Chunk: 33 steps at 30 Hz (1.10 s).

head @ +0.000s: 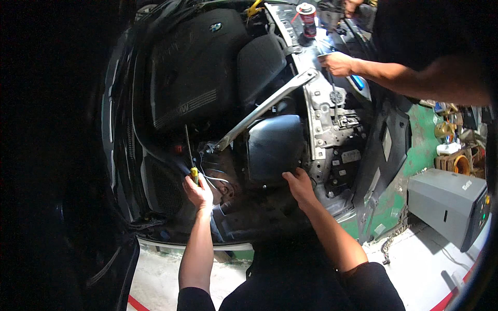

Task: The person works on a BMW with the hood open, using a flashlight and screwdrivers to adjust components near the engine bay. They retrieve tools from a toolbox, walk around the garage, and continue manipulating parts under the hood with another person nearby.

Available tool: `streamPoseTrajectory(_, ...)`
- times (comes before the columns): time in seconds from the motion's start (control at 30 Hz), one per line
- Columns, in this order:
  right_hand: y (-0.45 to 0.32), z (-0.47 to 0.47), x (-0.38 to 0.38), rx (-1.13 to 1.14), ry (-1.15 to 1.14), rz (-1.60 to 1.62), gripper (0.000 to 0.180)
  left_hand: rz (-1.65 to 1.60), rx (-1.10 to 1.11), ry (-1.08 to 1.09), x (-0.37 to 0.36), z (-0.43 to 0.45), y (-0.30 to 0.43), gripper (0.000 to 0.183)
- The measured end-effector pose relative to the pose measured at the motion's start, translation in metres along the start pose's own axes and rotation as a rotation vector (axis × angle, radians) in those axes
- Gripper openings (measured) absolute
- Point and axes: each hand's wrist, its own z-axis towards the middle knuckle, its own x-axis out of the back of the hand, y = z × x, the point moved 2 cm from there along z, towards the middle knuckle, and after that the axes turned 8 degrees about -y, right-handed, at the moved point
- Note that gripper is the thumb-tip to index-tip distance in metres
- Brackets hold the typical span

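Note:
My left hand grips a screwdriver by its yellow and dark handle. The long metal shaft points away from me, over the dark rear of a BMW engine bay, towards the engine cover. A thin white wire or hose lies close to the right of that hand. My right hand is at the lower right corner of a smooth black box cover. Its thumb and fingers are partly bent, and whether they grip the corner is hidden. A silver strut brace runs diagonally between the two hands, farther off.
Another person's hand works by the metal front crossmember. An aerosol can stands farther along it. At right are a grey machine, a wooden crate and the black front bumper.

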Motion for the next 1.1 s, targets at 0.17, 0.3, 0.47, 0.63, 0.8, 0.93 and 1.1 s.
streamPoseTrajectory(0.17, 0.021, 0.008, 0.007, 0.070, 0.115, -0.149, 0.075, -0.150, 0.138, -0.099, 0.008, 0.006, -0.004, 0.052)
streamPoseTrajectory(0.3, 0.020, 0.007, 0.007, 0.162, 0.117, -0.202, 0.072, -0.433, 0.106, 0.067, 0.025, -0.009, 0.011, 0.050)
streamPoseTrajectory(0.47, 0.033, 0.018, 0.012, 0.182, 0.148, -0.244, 0.070, -0.854, 0.191, -0.181, 0.044, -0.084, 0.053, 0.021)
streamPoseTrajectory(0.63, 0.056, 0.059, 0.017, 0.210, 0.146, -0.199, 0.041, -1.051, 0.254, -0.415, 0.055, -0.146, 0.088, 0.019)
streamPoseTrajectory(0.8, 0.053, 0.063, 0.025, 0.130, -0.204, 0.533, 0.029, -1.214, 0.491, -0.601, 0.050, -0.177, 0.101, 0.025)
streamPoseTrajectory(0.93, 0.041, 0.046, 0.030, 0.050, -0.148, 0.631, 0.043, -1.427, 0.655, -0.572, 0.044, -0.181, 0.111, 0.028)
streamPoseTrajectory(1.1, 0.029, 0.039, 0.037, -0.023, -0.247, 0.662, 0.046, -1.736, 0.718, -0.575, 0.017, -0.149, 0.130, 0.024)
